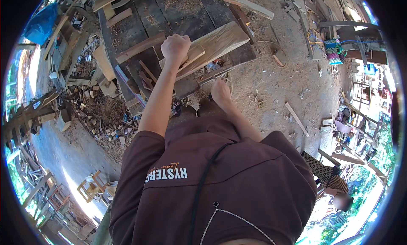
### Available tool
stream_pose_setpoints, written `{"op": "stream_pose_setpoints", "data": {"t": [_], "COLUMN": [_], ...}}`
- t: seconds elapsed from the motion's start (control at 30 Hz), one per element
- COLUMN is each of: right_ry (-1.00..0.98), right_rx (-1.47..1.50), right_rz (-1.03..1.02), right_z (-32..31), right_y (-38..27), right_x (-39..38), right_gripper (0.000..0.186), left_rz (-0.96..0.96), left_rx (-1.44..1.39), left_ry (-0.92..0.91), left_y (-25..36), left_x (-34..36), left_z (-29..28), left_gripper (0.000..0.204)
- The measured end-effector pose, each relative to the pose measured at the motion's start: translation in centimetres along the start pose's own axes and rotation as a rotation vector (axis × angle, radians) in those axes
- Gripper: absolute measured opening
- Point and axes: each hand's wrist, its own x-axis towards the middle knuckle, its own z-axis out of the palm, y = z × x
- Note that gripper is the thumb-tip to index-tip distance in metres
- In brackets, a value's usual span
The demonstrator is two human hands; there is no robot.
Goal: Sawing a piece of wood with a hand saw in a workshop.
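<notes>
My left hand (176,48) is closed in a fist over a short pale wooden piece (194,55), which lies on a long light board (224,41) across the dark plank workbench (169,14); what the fingers grip is hidden. A reddish wood strip (137,49) lies just left of the fist. Near the bench's front edge my right hand (221,90) is curled, next to a narrow bar (213,75); I cannot make out what it holds.
Scrap wood and shavings (104,118) heap at the left below a blue plastic sheet (40,22). A loose batten (296,118) lies on the dirt floor. Another person (335,185) is at the lower right. A curved wooden piece (237,1) spans the bench's far side.
</notes>
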Motion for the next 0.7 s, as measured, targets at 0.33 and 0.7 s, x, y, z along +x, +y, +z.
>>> {"op": "stream_pose_setpoints", "data": {"t": [0.33, 0.7], "right_ry": [-0.060, -0.072], "right_rx": [-0.090, -0.083], "right_rz": [-0.059, -0.012], "right_z": [-2.0, -2.3], "right_y": [0.7, 2.0], "right_x": [2.7, 2.1], "right_gripper": [0.034, 0.036], "left_rz": [0.059, 0.065], "left_rx": [0.061, 0.031], "left_ry": [-0.037, 0.156], "left_y": [-0.9, -2.8], "left_x": [0.6, -1.4], "left_z": [-0.1, 1.8], "left_gripper": [0.044, 0.044]}}
